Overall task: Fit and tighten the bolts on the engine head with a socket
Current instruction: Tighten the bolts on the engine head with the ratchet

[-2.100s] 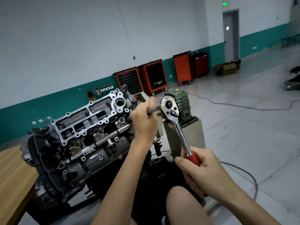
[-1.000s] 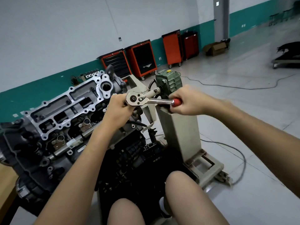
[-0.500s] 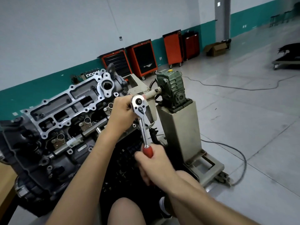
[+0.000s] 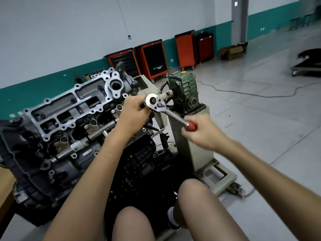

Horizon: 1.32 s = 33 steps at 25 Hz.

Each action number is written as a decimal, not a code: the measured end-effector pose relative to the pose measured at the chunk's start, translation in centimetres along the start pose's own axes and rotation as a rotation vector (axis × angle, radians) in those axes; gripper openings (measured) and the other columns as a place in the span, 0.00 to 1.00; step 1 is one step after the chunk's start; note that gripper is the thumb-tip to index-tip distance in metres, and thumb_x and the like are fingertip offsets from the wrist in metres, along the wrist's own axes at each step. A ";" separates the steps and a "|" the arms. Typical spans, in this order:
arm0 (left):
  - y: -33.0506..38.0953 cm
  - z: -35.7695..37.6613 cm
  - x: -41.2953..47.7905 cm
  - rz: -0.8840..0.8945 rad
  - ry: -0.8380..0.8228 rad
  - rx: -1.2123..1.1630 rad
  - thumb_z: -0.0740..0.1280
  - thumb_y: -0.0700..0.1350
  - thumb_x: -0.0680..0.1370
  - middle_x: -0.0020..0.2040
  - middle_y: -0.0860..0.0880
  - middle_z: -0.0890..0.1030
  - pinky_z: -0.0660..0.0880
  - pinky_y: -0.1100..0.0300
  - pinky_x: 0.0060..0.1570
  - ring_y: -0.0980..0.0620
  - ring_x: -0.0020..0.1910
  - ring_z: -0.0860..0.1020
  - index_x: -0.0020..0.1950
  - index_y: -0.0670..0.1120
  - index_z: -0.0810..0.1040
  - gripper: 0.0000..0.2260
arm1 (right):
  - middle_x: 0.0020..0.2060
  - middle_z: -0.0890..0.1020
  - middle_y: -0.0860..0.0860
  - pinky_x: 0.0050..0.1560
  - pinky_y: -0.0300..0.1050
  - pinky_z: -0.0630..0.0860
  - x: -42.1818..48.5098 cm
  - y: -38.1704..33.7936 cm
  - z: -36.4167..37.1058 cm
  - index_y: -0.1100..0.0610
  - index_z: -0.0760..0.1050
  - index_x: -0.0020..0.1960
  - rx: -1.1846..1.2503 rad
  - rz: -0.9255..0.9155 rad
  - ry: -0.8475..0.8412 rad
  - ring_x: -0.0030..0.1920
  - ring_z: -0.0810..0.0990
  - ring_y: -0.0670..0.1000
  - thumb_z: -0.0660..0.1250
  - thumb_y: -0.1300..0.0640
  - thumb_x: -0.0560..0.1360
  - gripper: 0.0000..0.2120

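Four tool carts [image 4: 152,58], orange and dark red, stand behind the engine head [image 4: 69,108] against a wall [image 4: 69,32] that is white above a teal band. Farther right of the engine head, a cardboard box [image 4: 230,52] sits open on the grey concrete floor [image 4: 260,127], and a thin cable [image 4: 243,92] trails across it. The engine head hangs tilted from a beige stand [image 4: 196,146] at its right end, with a green gearbox [image 4: 185,91] on top. The edge of a wooden table [image 4: 5,185] shows at its lower left.

Half a second ago the handle of the ratchet [image 4: 156,103] pointed down toward the person's knees. Now it has swung out to the right, away from the engine head, and the blurred right hand [image 4: 203,133] has gone with it, wrapped around the red grip. The left hand [image 4: 133,113] has stayed at the right end of the engine head, fingers curled just under the ratchet's round end. That hand hides the socket and whatever it sits on.

The ratchet is polished steel with a round head, a slim shaft and a smooth red grip. The engine head is cast metal. Its bright machined rim, dotted with small holes, frames rectangular openings, and darker, rougher casting lies below. The gearbox is ribbed.
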<state>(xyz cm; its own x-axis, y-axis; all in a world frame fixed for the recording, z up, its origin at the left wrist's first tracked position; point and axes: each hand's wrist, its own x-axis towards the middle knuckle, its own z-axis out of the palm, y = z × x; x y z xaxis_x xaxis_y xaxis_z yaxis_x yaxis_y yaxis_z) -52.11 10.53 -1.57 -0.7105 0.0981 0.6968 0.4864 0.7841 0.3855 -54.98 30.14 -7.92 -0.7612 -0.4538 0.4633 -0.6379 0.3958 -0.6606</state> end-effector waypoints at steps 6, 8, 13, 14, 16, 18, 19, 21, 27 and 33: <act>0.1 0.7 0.0 0.013 0.054 0.003 0.67 0.33 0.75 0.23 0.49 0.64 0.60 0.56 0.27 0.52 0.26 0.61 0.26 0.51 0.62 0.23 | 0.19 0.67 0.49 0.19 0.35 0.63 -5.7 -7.2 11.3 0.51 0.63 0.30 1.007 0.330 0.000 0.17 0.65 0.48 0.65 0.60 0.69 0.13; 0.1 0.6 0.0 0.008 0.047 0.008 0.66 0.32 0.74 0.23 0.51 0.64 0.60 0.57 0.28 0.56 0.26 0.60 0.26 0.51 0.62 0.23 | 0.19 0.67 0.48 0.18 0.35 0.62 -5.9 -7.0 10.7 0.51 0.63 0.31 0.995 0.322 -0.048 0.16 0.64 0.48 0.64 0.60 0.69 0.13; -0.2 0.2 0.0 0.034 -0.006 0.027 0.65 0.32 0.73 0.22 0.47 0.67 0.57 0.67 0.26 0.58 0.25 0.61 0.30 0.34 0.73 0.11 | 0.23 0.68 0.47 0.26 0.38 0.63 0.0 0.8 -0.7 0.53 0.65 0.32 0.076 -0.009 -0.166 0.23 0.65 0.45 0.65 0.67 0.72 0.16; -0.1 0.1 0.0 0.046 -0.001 0.029 0.64 0.32 0.73 0.23 0.51 0.66 0.56 0.69 0.26 0.59 0.24 0.61 0.31 0.32 0.75 0.10 | 0.24 0.68 0.47 0.27 0.38 0.62 1.8 1.1 -2.9 0.53 0.65 0.32 -0.106 -0.090 -0.148 0.24 0.66 0.45 0.66 0.67 0.71 0.16; 0.1 0.1 -0.1 0.057 0.012 0.029 0.62 0.34 0.72 0.23 0.56 0.64 0.56 0.70 0.26 0.59 0.24 0.60 0.32 0.30 0.74 0.10 | 0.24 0.69 0.48 0.26 0.36 0.59 3.8 1.1 -4.6 0.53 0.65 0.31 -0.291 -0.180 -0.064 0.25 0.67 0.45 0.66 0.65 0.70 0.14; 0.0 0.3 -0.3 0.043 0.035 0.026 0.61 0.35 0.72 0.23 0.46 0.68 0.57 0.66 0.27 0.57 0.25 0.61 0.32 0.30 0.75 0.11 | 0.23 0.68 0.47 0.27 0.35 0.60 2.4 0.8 -2.9 0.52 0.64 0.30 -0.212 -0.124 -0.030 0.25 0.66 0.45 0.67 0.66 0.70 0.17; -0.1 0.4 -0.3 0.039 0.049 0.029 0.63 0.35 0.73 0.24 0.41 0.69 0.59 0.61 0.27 0.56 0.26 0.61 0.32 0.31 0.74 0.11 | 0.23 0.67 0.46 0.27 0.36 0.60 0.6 0.5 -0.9 0.52 0.64 0.30 -0.080 -0.062 -0.017 0.24 0.64 0.44 0.68 0.67 0.70 0.18; -0.3 0.6 -0.4 0.043 0.086 0.032 0.65 0.33 0.74 0.24 0.38 0.70 0.61 0.54 0.27 0.49 0.25 0.63 0.29 0.33 0.71 0.14 | 0.23 0.65 0.45 0.27 0.38 0.61 -3.1 -1.1 3.6 0.53 0.64 0.31 0.268 0.072 0.042 0.23 0.62 0.44 0.68 0.66 0.71 0.17; -0.8 0.8 -0.3 0.038 0.096 0.039 0.66 0.33 0.75 0.24 0.37 0.70 0.64 0.50 0.27 0.40 0.25 0.66 0.27 0.34 0.67 0.17 | 0.19 0.66 0.49 0.19 0.34 0.63 -5.9 -6.7 10.8 0.52 0.62 0.31 0.947 0.293 -0.030 0.16 0.64 0.47 0.64 0.60 0.68 0.12; -0.3 0.3 0.3 0.008 -0.034 -0.001 0.64 0.32 0.74 0.21 0.57 0.63 0.56 0.69 0.27 0.59 0.23 0.59 0.25 0.42 0.67 0.18 | 0.24 0.69 0.45 0.26 0.36 0.63 1.5 1.1 -3.0 0.51 0.65 0.32 -0.110 -0.092 -0.162 0.23 0.68 0.42 0.66 0.67 0.71 0.17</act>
<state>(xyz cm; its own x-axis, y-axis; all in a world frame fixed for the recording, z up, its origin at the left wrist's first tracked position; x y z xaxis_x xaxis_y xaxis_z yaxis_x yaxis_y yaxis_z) -52.62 10.53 -1.70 -0.7234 0.1253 0.6790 0.4928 0.7825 0.3806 -57.20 32.31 -6.13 -0.6759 -0.6113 0.4117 -0.7197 0.4270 -0.5475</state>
